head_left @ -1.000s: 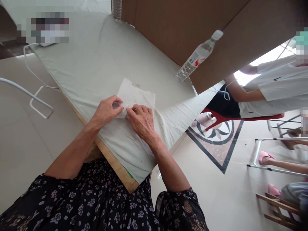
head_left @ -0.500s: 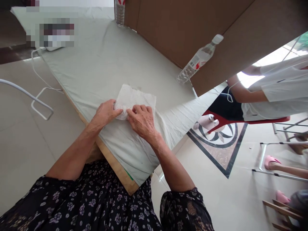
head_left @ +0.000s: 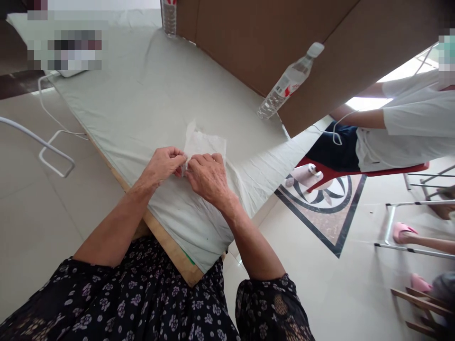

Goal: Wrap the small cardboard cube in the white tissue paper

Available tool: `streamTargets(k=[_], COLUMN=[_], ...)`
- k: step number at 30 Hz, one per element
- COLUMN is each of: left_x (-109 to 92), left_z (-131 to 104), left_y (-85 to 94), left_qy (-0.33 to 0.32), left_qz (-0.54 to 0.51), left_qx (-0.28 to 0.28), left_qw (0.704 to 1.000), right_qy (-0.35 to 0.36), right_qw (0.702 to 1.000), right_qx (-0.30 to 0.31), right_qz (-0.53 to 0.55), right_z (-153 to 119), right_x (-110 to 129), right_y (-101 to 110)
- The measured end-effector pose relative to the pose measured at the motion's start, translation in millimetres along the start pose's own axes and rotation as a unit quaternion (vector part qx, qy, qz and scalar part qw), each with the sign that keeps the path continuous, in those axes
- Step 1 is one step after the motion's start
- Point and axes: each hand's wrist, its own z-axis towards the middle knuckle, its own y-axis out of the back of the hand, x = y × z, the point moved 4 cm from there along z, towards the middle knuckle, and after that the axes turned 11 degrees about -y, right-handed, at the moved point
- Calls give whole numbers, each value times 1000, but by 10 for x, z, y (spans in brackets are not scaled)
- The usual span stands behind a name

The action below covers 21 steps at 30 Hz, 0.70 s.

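A thin white tissue lies on the pale green cloth near the table corner, its upper left part crumpled and sticking up. My left hand pinches its left edge between thumb and fingers. My right hand rests over the lower part, fingers curled, thumb and index closed on the near left edge beside my left fingertips. The two hands almost touch. The tissue's near edge is mostly hidden under my right hand.
The cloth-covered table narrows to a corner at my body. A water bottle stands by a large brown cardboard panel; another bottle is farther back. A person in a white shirt sits at right on a red chair.
My left hand has shifted right, drawing the tissue's left side inward, so it now looks narrower and more bunched. My right hand has stayed nearly in place. The whole view has shifted slightly.
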Motion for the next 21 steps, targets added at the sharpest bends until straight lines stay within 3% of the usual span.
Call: streamTargets(k=[6,9,12,15,17,21], left_x=[-103,-104,-94,-74,-73,-84], left_z=[-92,-100,-120,-147,-160,-171], left_y=[36,-9,-90,-136,-150,-180], left_qy=[-23,-118,-226,-281,-309,-350], left_qz=[25,149,274,333,349,355], left_qx=[58,69,58,39,36,63], left_qw=[998,979,933,899,884,865], right_qy=[-8,-7,-26,-127,-209,-335], right_qw=[999,997,991,966,942,905], right_qx=[-1,-14,-71,-169,-189,-87], right_qz=[35,70,113,150,181,247], right_z=[-49,-85,-196,-405,-553,-701], right_x=[-35,-57,-135,-361,-557,-843], right_y=[29,24,60,119,103,-94])
